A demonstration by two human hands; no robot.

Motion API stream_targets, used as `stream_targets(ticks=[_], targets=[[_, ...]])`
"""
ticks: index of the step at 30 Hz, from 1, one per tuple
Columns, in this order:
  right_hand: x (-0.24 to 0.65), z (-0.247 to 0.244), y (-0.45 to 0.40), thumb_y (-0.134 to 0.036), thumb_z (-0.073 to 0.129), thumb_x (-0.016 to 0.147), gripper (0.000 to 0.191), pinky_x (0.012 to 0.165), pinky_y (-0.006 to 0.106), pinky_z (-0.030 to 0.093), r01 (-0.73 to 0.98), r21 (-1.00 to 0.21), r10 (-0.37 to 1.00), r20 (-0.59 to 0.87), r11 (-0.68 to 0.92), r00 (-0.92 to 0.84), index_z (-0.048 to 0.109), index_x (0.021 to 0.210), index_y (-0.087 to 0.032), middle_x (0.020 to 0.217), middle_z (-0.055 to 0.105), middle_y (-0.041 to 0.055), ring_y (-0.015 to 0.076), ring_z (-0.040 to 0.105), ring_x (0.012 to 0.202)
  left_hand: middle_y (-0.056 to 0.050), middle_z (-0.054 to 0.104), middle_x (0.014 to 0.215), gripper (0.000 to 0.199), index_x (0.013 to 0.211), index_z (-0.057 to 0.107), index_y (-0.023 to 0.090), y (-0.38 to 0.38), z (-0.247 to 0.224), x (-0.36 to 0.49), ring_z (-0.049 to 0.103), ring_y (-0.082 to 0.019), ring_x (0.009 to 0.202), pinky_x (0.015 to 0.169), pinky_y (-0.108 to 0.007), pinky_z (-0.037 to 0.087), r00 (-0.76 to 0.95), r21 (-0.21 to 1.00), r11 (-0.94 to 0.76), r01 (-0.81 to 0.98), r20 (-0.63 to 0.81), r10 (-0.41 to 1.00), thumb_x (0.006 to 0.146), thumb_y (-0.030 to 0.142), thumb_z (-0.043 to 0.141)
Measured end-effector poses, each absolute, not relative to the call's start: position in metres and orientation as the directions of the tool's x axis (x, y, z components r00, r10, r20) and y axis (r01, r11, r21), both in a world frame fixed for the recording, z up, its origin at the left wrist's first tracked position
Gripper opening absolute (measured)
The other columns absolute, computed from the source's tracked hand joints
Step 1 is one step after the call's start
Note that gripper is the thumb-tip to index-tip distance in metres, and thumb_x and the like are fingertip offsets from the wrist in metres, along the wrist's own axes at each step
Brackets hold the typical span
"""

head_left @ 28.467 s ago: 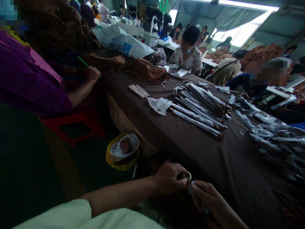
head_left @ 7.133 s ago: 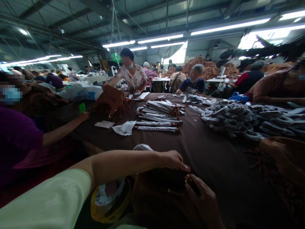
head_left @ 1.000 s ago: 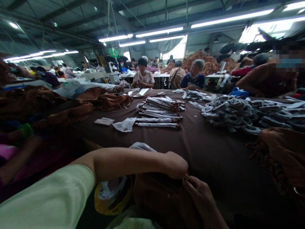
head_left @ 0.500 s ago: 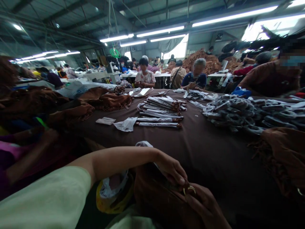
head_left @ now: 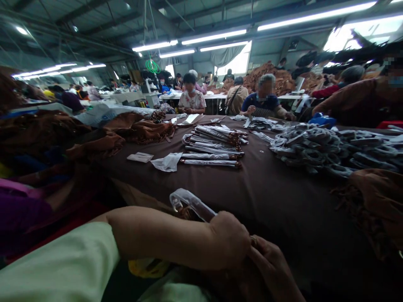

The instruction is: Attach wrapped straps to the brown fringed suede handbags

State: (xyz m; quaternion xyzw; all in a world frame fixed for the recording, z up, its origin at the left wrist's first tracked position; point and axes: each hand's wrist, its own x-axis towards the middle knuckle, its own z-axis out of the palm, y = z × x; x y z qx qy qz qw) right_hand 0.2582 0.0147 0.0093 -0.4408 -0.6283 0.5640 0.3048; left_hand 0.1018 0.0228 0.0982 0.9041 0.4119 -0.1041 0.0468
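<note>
My left hand point(head_left: 231, 235) is closed, its back towards the camera, around the lower end of a strap wrapped in clear plastic point(head_left: 192, 201). The strap's upper end curves over beside brown tassels. My right hand point(head_left: 272, 260) is closed just to the right and touches the left; a small gold ring point(head_left: 252, 240) shows between them. Brown fabric hangs below both hands, dark and partly hidden by my left forearm.
Wrapped straps point(head_left: 210, 156) lie on the dark brown tablecloth point(head_left: 267, 201), beside white wrapping pieces point(head_left: 166, 162). A pile of grey wrapped straps point(head_left: 308, 147) is at right. Brown fabric point(head_left: 378, 193) lies nearer. A person's purple sleeve point(head_left: 25, 205) is at left; people sit opposite.
My left hand has turned over and its forearm has swung lower across the view. More of the plastic-wrapped strap now shows above it, and the yellow bag is more hidden.
</note>
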Motion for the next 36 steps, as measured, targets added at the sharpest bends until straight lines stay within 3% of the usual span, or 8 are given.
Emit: stream_targets(ticks=[7,11,15,20,24,27,31,36], targets=[[0.288,0.003,-0.003,-0.05,0.074,0.067,0.034,0.077,0.031,0.051,0.212,-0.977,0.965,-0.057,-0.002,-0.255,0.073,0.083,-0.02,0.094,0.069,0.0074,0.0278,0.061,0.091,0.002,0.044,0.053,0.026,0.077,0.061,0.018,0.076,0.062,0.065,0.042,-0.01,0.043,0.045,-0.021,0.034,0.882,0.9,0.013,0.436,-0.43,0.192,0.09,0.034,0.046],[0.279,0.015,-0.001,-0.055,0.069,0.069,0.038,0.07,0.031,0.052,0.06,-0.983,0.933,-0.186,-0.176,-0.309,0.072,0.077,-0.018,0.086,0.07,0.0081,0.027,0.062,0.082,0.005,0.028,0.048,0.031,0.07,0.053,0.019,0.075,0.036,0.062,0.025,-0.008,0.038,0.04,-0.02,0.022,0.928,0.839,0.477,0.261,-0.354,0.116,0.091,0.039,0.042],[0.259,0.019,0.012,-0.053,0.067,0.072,0.038,0.054,0.025,0.045,0.095,-0.968,0.87,-0.252,-0.234,-0.423,0.067,0.07,-0.014,0.066,0.062,0.0024,0.0176,0.055,0.061,0.001,0.05,0.057,0.027,0.068,0.056,0.017,0.069,0.06,0.077,0.048,-0.01,0.05,0.05,-0.02,0.038,0.759,0.801,-0.051,0.597,-0.543,0.359,0.089,0.032,0.051],[0.252,0.01,0.02,-0.051,0.063,0.075,0.037,0.055,0.024,0.044,0.192,-0.973,0.909,-0.193,-0.129,-0.369,0.065,0.068,-0.015,0.064,0.06,0.0011,0.0169,0.055,0.062,-0.01,0.067,0.076,0.011,0.074,0.067,0.015,0.044,0.1,0.106,0.064,-0.024,0.073,0.06,-0.03,0.046,0.522,0.069,-0.554,0.829,-0.451,0.724,0.079,0.016,0.057],[0.273,0.005,0.014,-0.047,0.064,0.077,0.034,0.053,0.023,0.043,0.201,-0.978,0.906,-0.129,-0.049,-0.404,0.061,0.064,-0.017,0.063,0.057,-0.0004,0.0148,0.052,0.06,-0.005,0.065,0.072,0.014,0.074,0.065,0.015,0.057,0.1,0.093,0.061,-0.018,0.066,0.057,-0.026,0.043,0.747,0.401,-0.634,0.662,-0.429,0.508,0.082,0.021,0.055],[0.291,0.003,0.006,-0.048,0.072,0.069,0.031,0.061,0.026,0.049,0.153,-0.983,0.937,-0.142,-0.097,-0.319,0.066,0.073,-0.018,0.075,0.065,0.0031,0.0205,0.059,0.07,0.002,0.049,0.057,0.024,0.073,0.057,0.017,0.07,0.075,0.077,0.049,-0.011,0.049,0.049,-0.022,0.038,0.855,0.854,-0.129,0.503,-0.47,0.221,0.089,0.032,0.048],[0.291,0.007,0.0,-0.052,0.074,0.064,0.037,0.07,0.032,0.052,0.007,-0.976,0.954,-0.213,-0.216,-0.209,0.072,0.082,-0.02,0.086,0.071,0.007,0.0274,0.063,0.081,0.006,0.024,0.049,0.032,0.07,0.048,0.019,0.066,0.036,0.071,0.025,-0.008,0.038,0.042,-0.02,0.026,0.912,0.865,0.405,0.296,-0.382,0.15,0.094,0.038,0.037],[0.266,0.009,0.011,-0.045,0.07,0.075,0.028,0.067,0.029,0.049,-0.041,-0.929,0.86,-0.324,-0.369,-0.395,0.071,0.081,-0.018,0.076,0.068,0.0035,0.0213,0.061,0.075,0.0,0.054,0.066,0.021,0.076,0.057,0.016,0.053,0.045,0.078,0.053,-0.012,0.059,0.057,-0.023,0.042,0.737,0.783,-0.145,0.605,-0.48,0.476,0.089,0.031,0.05]])
